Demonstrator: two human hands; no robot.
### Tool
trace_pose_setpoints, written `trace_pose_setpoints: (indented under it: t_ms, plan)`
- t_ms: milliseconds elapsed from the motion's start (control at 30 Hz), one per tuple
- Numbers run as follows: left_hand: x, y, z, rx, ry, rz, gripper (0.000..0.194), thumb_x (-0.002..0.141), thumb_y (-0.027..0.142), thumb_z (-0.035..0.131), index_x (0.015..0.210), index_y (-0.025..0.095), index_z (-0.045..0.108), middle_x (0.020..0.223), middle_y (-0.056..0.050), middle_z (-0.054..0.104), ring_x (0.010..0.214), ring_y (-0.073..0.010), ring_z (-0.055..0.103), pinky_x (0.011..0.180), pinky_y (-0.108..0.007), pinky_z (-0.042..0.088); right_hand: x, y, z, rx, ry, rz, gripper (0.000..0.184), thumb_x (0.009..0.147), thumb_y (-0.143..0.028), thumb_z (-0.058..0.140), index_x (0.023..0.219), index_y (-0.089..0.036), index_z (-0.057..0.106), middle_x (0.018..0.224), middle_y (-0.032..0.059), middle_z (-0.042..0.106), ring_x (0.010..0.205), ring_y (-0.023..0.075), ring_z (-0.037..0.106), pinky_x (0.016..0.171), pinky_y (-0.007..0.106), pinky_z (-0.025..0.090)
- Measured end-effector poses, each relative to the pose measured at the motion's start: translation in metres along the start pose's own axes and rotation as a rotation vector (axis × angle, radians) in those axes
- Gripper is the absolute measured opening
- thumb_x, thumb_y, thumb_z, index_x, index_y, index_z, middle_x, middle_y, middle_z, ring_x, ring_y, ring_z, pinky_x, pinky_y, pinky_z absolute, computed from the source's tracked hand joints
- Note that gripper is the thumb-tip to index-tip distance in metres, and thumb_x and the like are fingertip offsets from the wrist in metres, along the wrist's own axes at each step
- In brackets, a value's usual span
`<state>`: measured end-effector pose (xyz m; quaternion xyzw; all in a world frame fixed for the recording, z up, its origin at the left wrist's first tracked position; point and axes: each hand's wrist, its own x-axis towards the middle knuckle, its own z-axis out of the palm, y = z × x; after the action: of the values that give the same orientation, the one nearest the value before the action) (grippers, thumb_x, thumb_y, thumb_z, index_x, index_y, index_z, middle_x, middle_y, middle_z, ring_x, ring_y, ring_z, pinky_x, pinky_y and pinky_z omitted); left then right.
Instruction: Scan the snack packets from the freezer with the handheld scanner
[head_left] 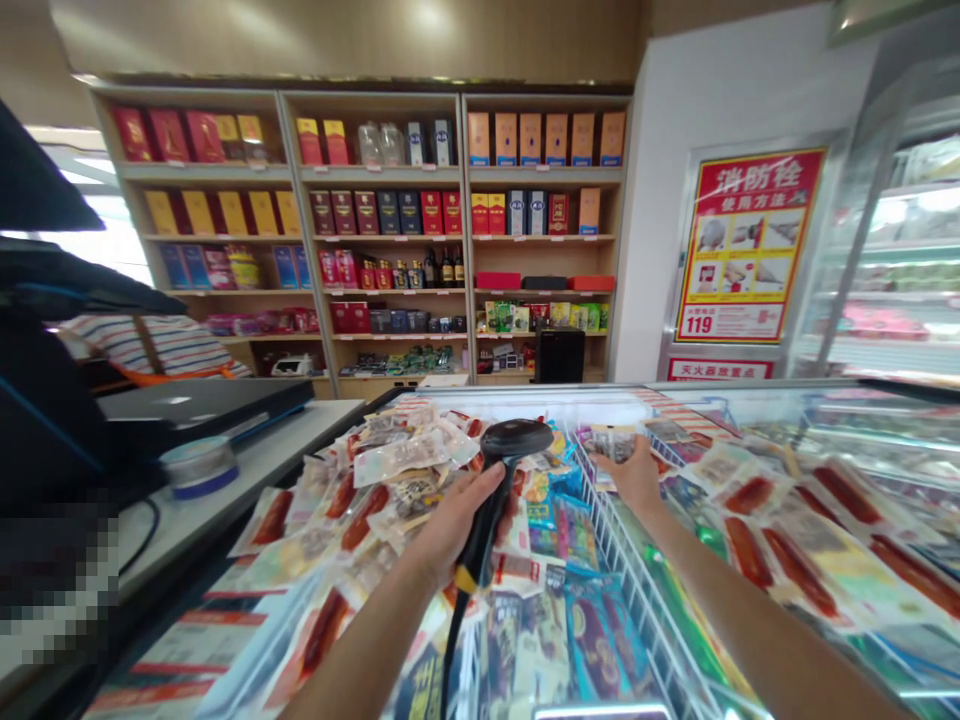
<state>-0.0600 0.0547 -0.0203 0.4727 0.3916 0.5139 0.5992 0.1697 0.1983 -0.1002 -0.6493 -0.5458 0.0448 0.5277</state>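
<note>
My left hand (pixel 454 525) is wrapped round the handle of a black barcode scanner (pixel 504 470), whose head points away from me and whose cable hangs down toward me. It hovers over an open chest freezer (pixel 525 400) full of packaged food. My right hand (pixel 636 475) reaches further in and grips a clear packet (pixel 611 442) near the white wire divider (pixel 622 545). Packets of sausage (pixel 360 515) lie to the left of the scanner.
A counter (pixel 247 470) on the left carries a laptop (pixel 199 400), a roll of tape (pixel 199 465) and a dark monitor. Shelves of boxed goods (pixel 390 215) line the back wall. A red fire-safety poster (pixel 742 245) and a glass-door fridge (pixel 900 240) stand on the right.
</note>
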Motion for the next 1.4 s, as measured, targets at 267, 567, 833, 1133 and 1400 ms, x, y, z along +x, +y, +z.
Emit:
trace_pose_setpoints:
  t_ms: [267,567,833,1133,1400]
  plan:
    - [0.000,-0.003,-0.005,-0.100,-0.190,-0.066,0.029,0.072,0.041,0.046,0.070,0.013,0.053,0.058,-0.001,0.053,0.040,-0.0055,0.042,0.037,-0.018,0.033,0.001,-0.003,-0.005,-0.055,0.036,0.044,0.063,0.051,-0.051,0.057,0.097,-0.013,0.036,0.082,0.0101,0.056,0.077,0.0244,0.053,0.063,0.029,0.038]
    - [-0.002,-0.003,-0.008,-0.027,-0.311,-0.067,0.034,0.073,0.041,0.044,0.062,0.011,0.053,0.052,-0.002,0.049,0.041,-0.0067,0.044,0.038,-0.018,0.031,-0.002,-0.006,-0.004,-0.149,-0.022,-0.021,0.057,0.057,-0.048,0.052,0.099,-0.014,0.035,0.080,0.0096,0.057,0.076,0.0244,0.055,0.061,0.030,0.038]
    - [-0.004,-0.001,-0.005,-0.004,-0.293,-0.054,0.030,0.073,0.039,0.046,0.062,0.011,0.053,0.050,-0.002,0.050,0.038,-0.0068,0.043,0.038,-0.019,0.032,-0.003,-0.007,-0.001,-0.159,-0.025,-0.091,0.058,0.054,-0.045,0.055,0.100,-0.015,0.036,0.086,0.0088,0.057,0.079,0.0230,0.055,0.063,0.029,0.039]
    - [-0.004,0.010,-0.016,0.007,-0.177,-0.015,0.027,0.068,0.039,0.051,0.069,0.013,0.051,0.057,-0.002,0.053,0.040,-0.0068,0.045,0.037,-0.018,0.033,-0.007,-0.006,0.000,-0.291,-0.103,-0.095,0.078,0.053,-0.047,0.055,0.118,-0.014,0.027,0.109,0.0133,0.048,0.096,0.0263,0.049,0.072,0.033,0.039]
    - [-0.001,0.032,-0.050,0.088,0.146,0.070,0.027,0.068,0.040,0.051,0.070,0.013,0.050,0.049,0.000,0.052,0.037,-0.0068,0.044,0.034,-0.016,0.033,-0.001,-0.054,0.035,-0.038,-0.132,-0.016,0.078,0.064,-0.046,0.047,0.124,-0.005,0.019,0.104,0.0156,0.053,0.094,0.0233,0.051,0.074,0.029,0.039]
